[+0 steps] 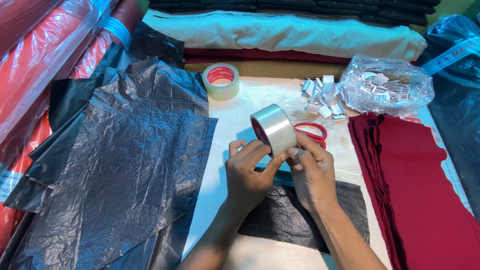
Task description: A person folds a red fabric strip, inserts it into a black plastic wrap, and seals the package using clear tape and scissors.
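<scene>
Holding a roll of clear tape (pixel 273 130) in both hands, I keep it raised a little above the white table (pixel 235 120), near the middle of it. My left hand (pixel 247 172) closes on the roll from the lower left, with the thumb and fingers on its edge. My right hand (pixel 312 172) grips it from the lower right, and its fingertips (pixel 294 151) press on the outer surface of the tape. Under my wrists lies a small black plastic bag (pixel 285 220), flat on the table. Just behind the roll I see red scissors (pixel 312 132), partly hidden by it. A second tape roll (pixel 221 81) stands farther back on the table. To the left lies a big pile of crumpled black plastic sheets (pixel 135 165). To the right is a stack of dark red cloth pieces (pixel 420 190), and behind it a clear bag of small paper labels (pixel 387 86), with some loose labels (pixel 322 97) beside it.
</scene>
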